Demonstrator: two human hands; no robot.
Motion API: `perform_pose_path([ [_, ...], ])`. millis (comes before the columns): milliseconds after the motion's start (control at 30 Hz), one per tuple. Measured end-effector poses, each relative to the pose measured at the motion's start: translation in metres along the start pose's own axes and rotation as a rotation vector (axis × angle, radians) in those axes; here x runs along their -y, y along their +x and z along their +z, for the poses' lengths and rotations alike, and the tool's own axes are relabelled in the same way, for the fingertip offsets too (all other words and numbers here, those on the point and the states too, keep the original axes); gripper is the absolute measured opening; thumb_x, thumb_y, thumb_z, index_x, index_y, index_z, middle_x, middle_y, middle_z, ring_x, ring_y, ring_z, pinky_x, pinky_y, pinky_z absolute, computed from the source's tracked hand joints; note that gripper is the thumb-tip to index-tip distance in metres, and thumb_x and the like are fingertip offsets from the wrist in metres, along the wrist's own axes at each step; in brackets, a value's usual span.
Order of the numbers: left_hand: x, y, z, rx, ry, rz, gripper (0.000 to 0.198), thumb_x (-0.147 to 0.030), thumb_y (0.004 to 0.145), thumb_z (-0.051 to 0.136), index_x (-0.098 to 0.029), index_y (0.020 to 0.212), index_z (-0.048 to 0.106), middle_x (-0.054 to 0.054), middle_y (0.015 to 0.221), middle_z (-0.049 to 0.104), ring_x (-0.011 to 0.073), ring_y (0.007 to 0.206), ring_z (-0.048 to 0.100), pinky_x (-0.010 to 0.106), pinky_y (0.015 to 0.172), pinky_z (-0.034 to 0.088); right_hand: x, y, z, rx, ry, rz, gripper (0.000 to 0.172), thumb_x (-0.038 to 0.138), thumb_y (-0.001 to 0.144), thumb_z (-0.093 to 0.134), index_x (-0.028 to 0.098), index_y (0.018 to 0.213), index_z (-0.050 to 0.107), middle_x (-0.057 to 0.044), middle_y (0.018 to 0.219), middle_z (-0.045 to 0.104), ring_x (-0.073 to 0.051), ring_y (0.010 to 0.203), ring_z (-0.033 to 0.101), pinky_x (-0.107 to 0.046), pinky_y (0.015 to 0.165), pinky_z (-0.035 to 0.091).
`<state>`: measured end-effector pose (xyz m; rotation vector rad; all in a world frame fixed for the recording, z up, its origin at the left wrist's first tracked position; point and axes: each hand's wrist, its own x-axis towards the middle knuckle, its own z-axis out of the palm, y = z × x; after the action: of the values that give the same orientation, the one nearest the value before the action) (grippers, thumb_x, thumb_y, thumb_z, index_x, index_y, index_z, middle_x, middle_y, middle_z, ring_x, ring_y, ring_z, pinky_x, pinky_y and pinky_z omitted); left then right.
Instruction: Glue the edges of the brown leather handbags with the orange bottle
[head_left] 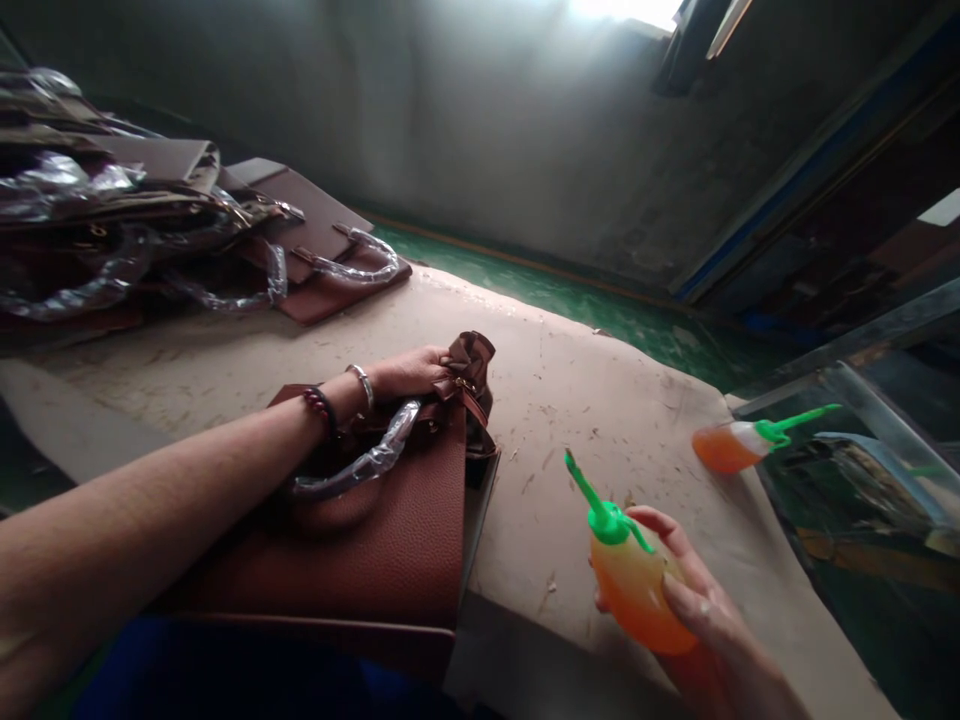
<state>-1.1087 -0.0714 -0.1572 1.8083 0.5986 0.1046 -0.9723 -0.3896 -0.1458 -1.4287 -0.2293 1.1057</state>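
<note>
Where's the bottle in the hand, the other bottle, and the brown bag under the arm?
Held bottle (634, 592), head view: its orange side.
Other bottle (724, 449), head view: its orange part.
Brown bag (397, 545), head view: its broad side.

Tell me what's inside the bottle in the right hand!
Orange liquid shows through the side of the bottle. The fingers of the right hand cover part of it, so what's behind them can't be seen.

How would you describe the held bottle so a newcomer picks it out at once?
At the table, find the bag nearest the person. To its right, in the right hand, is an orange bottle with a green spout. Unlike the other bottle, near the table's right edge, it is held, and its spout points up and left in the picture.
</note>
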Motion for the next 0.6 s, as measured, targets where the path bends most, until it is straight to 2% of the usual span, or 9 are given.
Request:
perform_pose_path([
  [100,0.002,0.002,-0.001,0.006,0.016,0.017,0.017,-0.017,0.056,0.045,-0.014,0.07,0.055,0.0,0.066,0.051,0.0121,0.064,0.046,0.025,0.062,0.037,0.002,0.002,-0.009,-0.036,-0.187,-0.062,0.061,0.05,0.059,0.078,0.03,0.109,0.049,-0.003,0.088,0.065,-0.02,0.071,0.063,-0.031,0.065,0.049],
  [200,0.005,0.003,-0.003,0.007,0.045,0.019,0.022,-0.015,0.057,0.044,-0.013,0.075,0.058,0.0,0.067,0.052,0.0119,0.064,0.045,0.025,0.061,0.035,0.002,0.005,-0.015,-0.098,-0.409,-0.155,0.062,0.05,0.056,0.08,0.028,0.106,0.052,-0.003,0.091,0.062,-0.021,0.076,0.061,-0.029,0.065,0.048],
  [333,0.004,0.003,-0.003,-0.001,0.057,0.005,0.022,-0.012,0.057,0.045,-0.013,0.075,0.057,0.001,0.07,0.055,0.013,0.067,0.048,0.026,0.065,0.038,0.006,0.004,-0.007,-0.182,-0.582,-0.251,0.058,0.051,0.062,0.075,0.028,0.109,0.051,-0.004,0.1,0.061,-0.02,0.082,0.06,-0.026,0.069,0.049],
  [467,0.002,0.002,-0.001,-0.002,0.012,-0.001,0.019,-0.013,0.056,0.046,-0.014,0.072,0.056,0.0,0.07,0.056,0.0129,0.066,0.05,0.026,0.065,0.039,0.016,-0.001,0.01,-0.148,-0.715,-0.315,0.052,0.053,0.07,0.069,0.027,0.111,0.048,-0.003,0.094,0.059,-0.017,0.074,0.06,-0.026,0.067,0.052],
  [600,0.001,0.001,0.0,-0.024,-0.022,-0.018,0.016,-0.012,0.056,0.047,-0.013,0.069,0.056,0.0,0.065,0.053,0.0112,0.06,0.048,0.024,0.059,0.037,0.018,0.004,0.017,-0.077,-0.82,-0.394,0.049,0.05,0.074,0.069,0.027,0.112,0.048,-0.002,0.1,0.057,-0.017,0.077,0.061,-0.027,0.071,0.053],
])
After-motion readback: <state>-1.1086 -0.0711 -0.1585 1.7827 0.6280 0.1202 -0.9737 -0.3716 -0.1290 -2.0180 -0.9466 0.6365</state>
